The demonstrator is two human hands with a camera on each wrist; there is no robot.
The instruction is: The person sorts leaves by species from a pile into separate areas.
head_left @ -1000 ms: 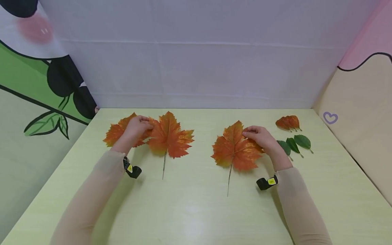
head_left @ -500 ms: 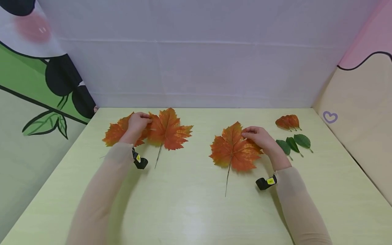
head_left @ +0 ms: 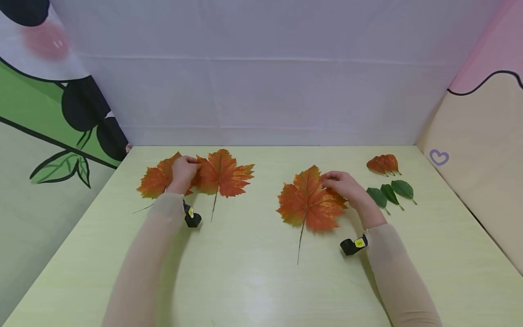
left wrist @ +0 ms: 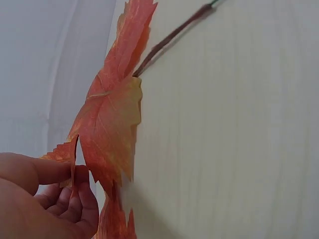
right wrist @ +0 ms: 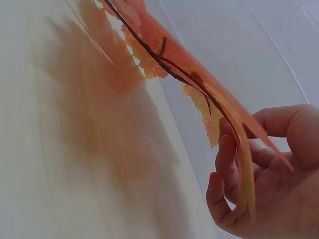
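Between thumb and finger my left hand (head_left: 185, 171) pinches the left edge of an orange maple leaf (head_left: 222, 175), whose thin stem points toward me. Partly under that hand lies another orange maple leaf (head_left: 155, 179), its stem reaching left. In the left wrist view the pinched lobe (left wrist: 75, 159) stands up between thumb and fingers. My right hand (head_left: 345, 186) pinches the upper right edge of a third maple leaf (head_left: 308, 202). The right wrist view has this leaf (right wrist: 199, 82) held above the table, its shadow falling on the surface below.
At the right of the pale table (head_left: 253, 281) lie several small green leaves (head_left: 390, 194). Behind them is a group of small reddish-brown leaves (head_left: 383, 164). A white cloth wall (head_left: 269, 100) rises at the table's back edge.
The left hand's leaf has shifted slightly left and its stem end has drawn back from me. The left forearm has swung right. The right hand and its leaf have drifted slightly left.
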